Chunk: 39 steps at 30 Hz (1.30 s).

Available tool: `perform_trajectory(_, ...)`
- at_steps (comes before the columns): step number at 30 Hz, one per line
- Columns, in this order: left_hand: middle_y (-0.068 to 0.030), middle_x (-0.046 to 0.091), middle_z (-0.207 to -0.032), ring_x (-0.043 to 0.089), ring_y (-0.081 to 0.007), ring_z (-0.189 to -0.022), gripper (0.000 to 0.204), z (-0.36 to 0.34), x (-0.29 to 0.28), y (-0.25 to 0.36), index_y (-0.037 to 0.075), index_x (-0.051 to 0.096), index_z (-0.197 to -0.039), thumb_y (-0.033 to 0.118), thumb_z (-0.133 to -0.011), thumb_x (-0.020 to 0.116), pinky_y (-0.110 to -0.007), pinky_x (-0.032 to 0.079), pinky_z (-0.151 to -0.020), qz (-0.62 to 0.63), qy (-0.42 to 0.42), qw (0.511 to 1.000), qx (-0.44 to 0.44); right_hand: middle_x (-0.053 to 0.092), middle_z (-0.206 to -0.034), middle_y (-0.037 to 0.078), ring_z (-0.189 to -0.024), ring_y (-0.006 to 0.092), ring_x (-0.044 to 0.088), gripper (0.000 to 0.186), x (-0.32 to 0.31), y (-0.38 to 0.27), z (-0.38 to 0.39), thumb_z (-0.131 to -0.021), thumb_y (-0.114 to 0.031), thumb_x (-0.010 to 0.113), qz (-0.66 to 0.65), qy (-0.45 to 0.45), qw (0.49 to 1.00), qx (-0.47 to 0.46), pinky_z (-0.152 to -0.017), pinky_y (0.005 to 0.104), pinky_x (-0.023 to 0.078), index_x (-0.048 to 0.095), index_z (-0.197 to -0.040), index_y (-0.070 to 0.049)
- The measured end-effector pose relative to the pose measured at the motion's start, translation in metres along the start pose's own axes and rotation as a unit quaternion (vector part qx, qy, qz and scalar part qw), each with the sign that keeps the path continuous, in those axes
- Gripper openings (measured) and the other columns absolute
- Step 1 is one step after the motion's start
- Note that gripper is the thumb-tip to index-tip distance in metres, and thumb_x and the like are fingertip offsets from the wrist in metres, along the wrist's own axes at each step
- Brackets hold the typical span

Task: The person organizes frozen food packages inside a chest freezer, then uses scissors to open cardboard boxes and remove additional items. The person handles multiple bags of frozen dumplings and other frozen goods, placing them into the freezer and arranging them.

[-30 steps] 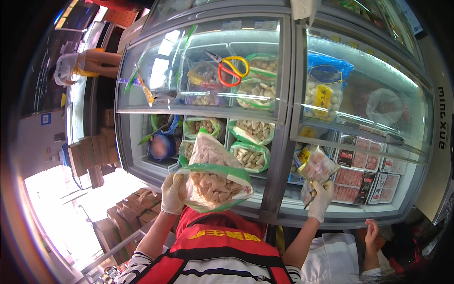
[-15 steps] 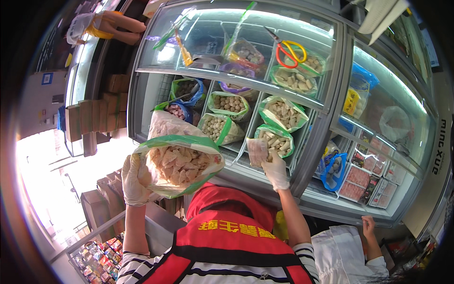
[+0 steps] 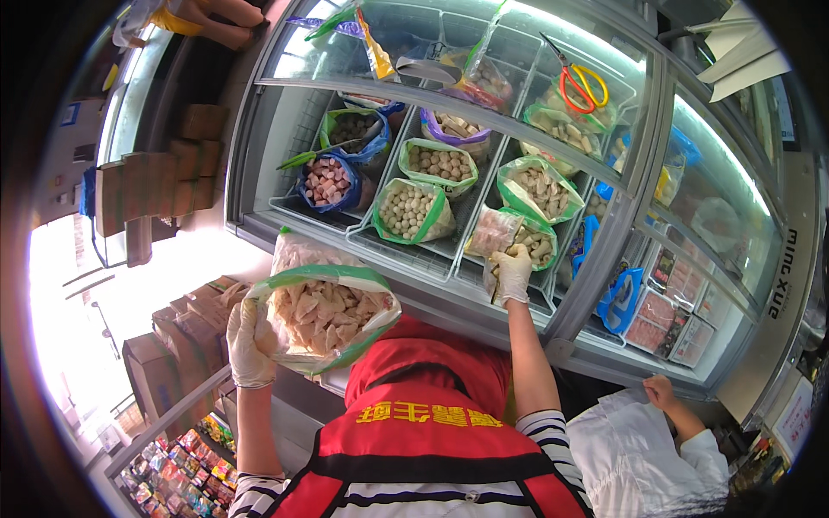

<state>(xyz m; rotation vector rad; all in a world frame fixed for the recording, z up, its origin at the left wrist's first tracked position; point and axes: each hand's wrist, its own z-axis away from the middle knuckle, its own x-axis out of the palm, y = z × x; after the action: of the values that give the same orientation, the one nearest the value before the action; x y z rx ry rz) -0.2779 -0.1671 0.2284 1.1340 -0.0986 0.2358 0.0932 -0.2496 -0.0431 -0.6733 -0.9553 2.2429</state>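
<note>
My gloved left hand (image 3: pixel 250 337) is closed on the side of a large green-rimmed plastic bag (image 3: pixel 332 315) full of pale, irregular pieces, held outside the freezer's front edge. My gloved right hand (image 3: pixel 514 272) is closed on a small pack (image 3: pixel 492 229) with pinkish contents; what else is under its fingers I cannot make out. That pack is over a green bag (image 3: pixel 541 248) of pale pieces in a wire basket. Around it stand open bags of round balls (image 3: pixel 406 211), pink pieces (image 3: pixel 326 180) and pale pieces (image 3: pixel 542 190).
Sliding glass lids (image 3: pixel 458 104) cover part of the freezer, with red-and-yellow-handled scissors (image 3: pixel 583 86) on one. Cardboard boxes (image 3: pixel 155 186) stand at left, above a rack of colourful packets (image 3: pixel 173 475). Another person in white (image 3: pixel 639 457) is at right; another person's legs (image 3: pixel 224 17) show at top left.
Both hands have moved leftward relative to the freezer. The big bag has come back from over the baskets toward me. The small pack went from the right compartment to the middle basket.
</note>
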Motion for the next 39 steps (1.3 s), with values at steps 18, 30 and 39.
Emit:
perform_trajectory(18, -0.0095, 0.059, -0.110, 0.055, -0.0206, -0.105, 0.023, -0.015, 0.010, -0.002, 0.001, 0.055, -0.106, 0.021, -0.100, 0.045, -0.037, 0.044, -0.093, -0.004, -0.111, 0.992, -0.066, 0.051, -0.083, 0.012, -0.077, 0.0287, 0.055, 0.015, -0.098, -0.086, 0.135, -0.073, -0.001, 0.059, 0.362, 0.020, 0.790, -0.495, -0.063, 0.0379, 0.048, 0.056, -0.088, -0.003)
perform_trajectory(30, -0.0056, 0.058, -0.100, 0.052, -0.0132, -0.095, 0.022, -0.015, 0.002, -0.013, 0.000, 0.057, -0.100, 0.021, -0.099, 0.050, -0.029, 0.042, -0.086, -0.063, -0.133, 0.989, -0.017, 0.054, -0.090, 0.018, -0.085, 0.0369, 0.055, 0.008, -0.448, -0.064, 0.025, -0.084, -0.005, 0.053, 0.569, 0.424, 0.665, -0.232, -0.073, 0.0449, 0.045, 0.058, -0.090, -0.001)
perform_trajectory(39, 0.0066, 0.048, -0.071, 0.030, 0.0009, -0.048, 0.019, 0.056, 0.098, -0.015, 0.006, 0.057, -0.098, 0.023, -0.099, 0.049, -0.017, 0.021, -0.041, -0.141, -0.048, 0.989, -0.021, 0.056, -0.108, 0.024, -0.106, 0.0399, 0.053, 0.044, -0.359, 0.021, 0.039, -0.085, -0.027, 0.065, 0.329, 0.298, 0.872, -0.206, -0.091, 0.0476, 0.041, 0.055, -0.116, 0.003)
